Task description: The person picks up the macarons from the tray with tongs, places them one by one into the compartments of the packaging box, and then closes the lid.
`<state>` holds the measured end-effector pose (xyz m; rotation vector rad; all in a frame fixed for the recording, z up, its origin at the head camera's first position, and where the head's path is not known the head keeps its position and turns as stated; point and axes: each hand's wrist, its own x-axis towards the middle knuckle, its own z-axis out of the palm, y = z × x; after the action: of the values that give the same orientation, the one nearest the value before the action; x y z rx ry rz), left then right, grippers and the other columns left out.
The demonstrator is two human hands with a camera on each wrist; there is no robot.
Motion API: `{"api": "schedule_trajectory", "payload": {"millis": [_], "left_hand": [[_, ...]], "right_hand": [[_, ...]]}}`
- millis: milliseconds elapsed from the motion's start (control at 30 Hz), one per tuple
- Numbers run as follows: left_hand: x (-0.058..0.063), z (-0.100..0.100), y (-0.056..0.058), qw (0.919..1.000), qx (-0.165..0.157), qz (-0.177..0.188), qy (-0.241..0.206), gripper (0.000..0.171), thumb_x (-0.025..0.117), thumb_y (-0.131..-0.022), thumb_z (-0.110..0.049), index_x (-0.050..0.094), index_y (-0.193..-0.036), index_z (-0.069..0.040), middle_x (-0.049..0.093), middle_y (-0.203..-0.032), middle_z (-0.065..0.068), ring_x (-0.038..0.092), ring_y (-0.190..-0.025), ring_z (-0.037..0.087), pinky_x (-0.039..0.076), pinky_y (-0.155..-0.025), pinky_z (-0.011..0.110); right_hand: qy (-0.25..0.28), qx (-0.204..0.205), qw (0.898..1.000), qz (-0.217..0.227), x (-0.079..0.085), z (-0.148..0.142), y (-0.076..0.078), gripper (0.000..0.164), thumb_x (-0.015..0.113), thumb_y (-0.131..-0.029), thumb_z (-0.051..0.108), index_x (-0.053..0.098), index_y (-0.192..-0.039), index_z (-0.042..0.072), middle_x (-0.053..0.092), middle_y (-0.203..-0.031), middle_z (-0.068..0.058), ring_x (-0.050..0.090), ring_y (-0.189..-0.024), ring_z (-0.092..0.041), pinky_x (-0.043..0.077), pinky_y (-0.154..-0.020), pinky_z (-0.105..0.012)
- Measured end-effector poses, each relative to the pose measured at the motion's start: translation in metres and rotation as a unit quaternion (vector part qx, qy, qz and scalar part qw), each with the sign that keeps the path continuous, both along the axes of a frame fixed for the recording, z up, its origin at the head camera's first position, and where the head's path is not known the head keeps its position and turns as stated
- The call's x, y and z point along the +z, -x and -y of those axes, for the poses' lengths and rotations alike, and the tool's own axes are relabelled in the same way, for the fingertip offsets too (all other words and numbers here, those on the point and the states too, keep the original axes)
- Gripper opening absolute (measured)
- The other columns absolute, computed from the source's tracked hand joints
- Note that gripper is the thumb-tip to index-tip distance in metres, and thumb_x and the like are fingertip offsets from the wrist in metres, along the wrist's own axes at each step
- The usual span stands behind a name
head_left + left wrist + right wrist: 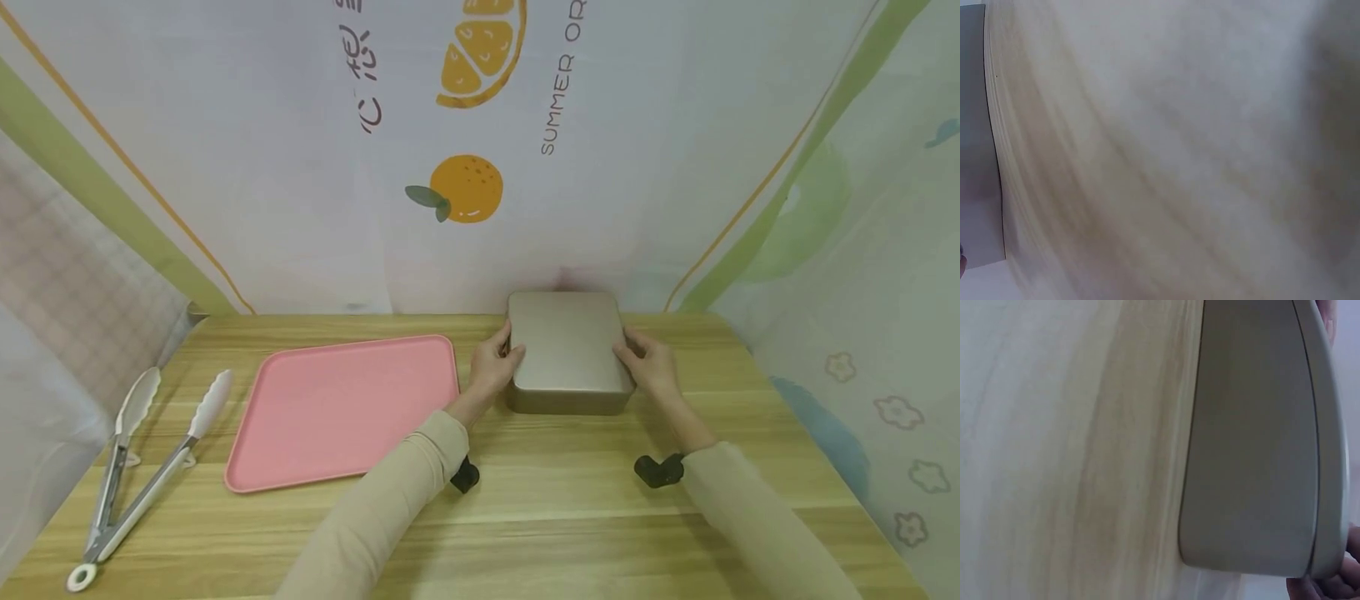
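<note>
A matte grey-beige metal tin (566, 342) with a fitted lid sits at the back of the table, right of centre. My left hand (491, 365) grips its left side, the thumb on the top edge. On the opposite side my right hand (651, 367) holds it the same way. In the right wrist view a thin seam separates the lid (1329, 444) from the body (1250, 444), and fingertips (1329, 584) curl at the lid's corner. Only a strip of the tin (979, 144) shows in the left wrist view.
A pink rectangular tray (345, 408) lies left of the tin, close by the left forearm. Farther left, tongs (138, 492) with white tips lie spread on the wooden table (540, 517). A printed curtain (315, 208) hangs right behind the table.
</note>
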<state>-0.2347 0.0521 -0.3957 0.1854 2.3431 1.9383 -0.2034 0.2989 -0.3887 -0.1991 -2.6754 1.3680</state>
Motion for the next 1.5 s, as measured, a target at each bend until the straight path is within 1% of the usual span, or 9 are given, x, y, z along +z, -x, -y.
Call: {"api": "schedule_trajectory", "payload": {"millis": [200, 367, 533, 733, 867, 933, 1200, 1500], "left_hand": [[-0.002, 0.0, 0.001, 1.0, -0.004, 0.001, 0.003, 0.055, 0.055, -0.095, -0.012, 0.032, -0.145, -0.006, 0.033, -0.148, 0.011, 0.033, -0.136, 0.025, 0.031, -0.107, 0.033], [-0.002, -0.001, 0.001, 1.0, -0.002, 0.005, 0.007, 0.055, 0.055, -0.095, -0.012, 0.032, -0.145, -0.007, 0.033, -0.148, 0.011, 0.034, -0.136, 0.024, 0.031, -0.107, 0.032], [-0.002, -0.002, 0.001, 0.9999, -0.002, 0.009, 0.01, 0.055, 0.055, -0.095, -0.012, 0.032, -0.145, -0.007, 0.033, -0.148, 0.012, 0.034, -0.136, 0.024, 0.031, -0.107, 0.033], [-0.001, -0.003, 0.0, 0.9997, 0.006, 0.014, 0.021, 0.054, 0.054, -0.095, -0.013, 0.033, -0.145, -0.008, 0.034, -0.147, 0.011, 0.034, -0.135, 0.025, 0.031, -0.107, 0.034], [-0.001, -0.003, -0.001, 0.9995, 0.009, 0.015, 0.026, 0.054, 0.054, -0.095, -0.014, 0.033, -0.145, -0.008, 0.035, -0.147, 0.011, 0.035, -0.135, 0.025, 0.032, -0.107, 0.034], [-0.002, -0.003, 0.0, 0.9995, 0.008, 0.015, 0.026, 0.054, 0.054, -0.095, -0.014, 0.033, -0.145, -0.008, 0.034, -0.147, 0.011, 0.035, -0.135, 0.025, 0.032, -0.107, 0.034], [-0.004, -0.002, 0.001, 0.9996, -0.011, 0.006, 0.024, 0.055, 0.052, -0.096, -0.014, 0.03, -0.146, -0.007, 0.03, -0.15, 0.009, 0.032, -0.136, 0.024, 0.03, -0.107, 0.033], [-0.006, -0.003, 0.001, 0.9993, -0.009, 0.008, 0.035, 0.055, 0.052, -0.097, -0.016, 0.029, -0.146, -0.009, 0.031, -0.149, 0.01, 0.032, -0.136, 0.025, 0.031, -0.107, 0.034]], "right_hand": [[0.001, 0.0, 1.0, -0.014, -0.005, 0.003, -0.001, 0.052, 0.052, -0.097, 0.021, 0.036, -0.14, -0.005, 0.04, -0.14, -0.024, 0.042, -0.128, -0.04, 0.041, -0.098, -0.043], [0.009, 0.001, 1.0, -0.022, -0.007, 0.005, -0.002, 0.051, 0.052, -0.097, 0.019, 0.036, -0.139, -0.005, 0.039, -0.141, -0.023, 0.042, -0.128, -0.037, 0.042, -0.096, -0.04], [0.004, 0.0, 0.999, -0.032, -0.01, 0.005, -0.001, 0.049, 0.051, -0.098, 0.018, 0.036, -0.139, -0.006, 0.04, -0.14, -0.023, 0.043, -0.127, -0.037, 0.043, -0.094, -0.038], [0.022, -0.007, 0.999, -0.027, -0.013, 0.005, -0.002, 0.049, 0.05, -0.098, 0.018, 0.036, -0.139, -0.005, 0.038, -0.142, -0.021, 0.04, -0.13, -0.034, 0.04, -0.099, -0.037], [0.02, -0.008, 0.999, -0.026, -0.014, 0.006, -0.002, 0.05, 0.05, -0.098, 0.019, 0.036, -0.14, -0.004, 0.037, -0.143, -0.021, 0.038, -0.131, -0.034, 0.039, -0.1, -0.039], [0.019, -0.009, 0.999, -0.027, -0.014, 0.006, -0.002, 0.05, 0.049, -0.098, 0.019, 0.036, -0.14, -0.004, 0.037, -0.143, -0.02, 0.038, -0.131, -0.034, 0.038, -0.101, -0.039], [0.007, -0.012, 0.999, -0.053, -0.016, 0.008, -0.001, 0.046, 0.05, -0.098, 0.015, 0.039, -0.136, -0.008, 0.04, -0.139, -0.022, 0.042, -0.128, -0.034, 0.04, -0.098, -0.037], [0.014, -0.014, 0.998, -0.053, -0.019, 0.008, -0.001, 0.047, 0.049, -0.098, 0.018, 0.038, -0.137, -0.008, 0.039, -0.14, -0.023, 0.041, -0.129, -0.034, 0.04, -0.098, -0.036]]}}
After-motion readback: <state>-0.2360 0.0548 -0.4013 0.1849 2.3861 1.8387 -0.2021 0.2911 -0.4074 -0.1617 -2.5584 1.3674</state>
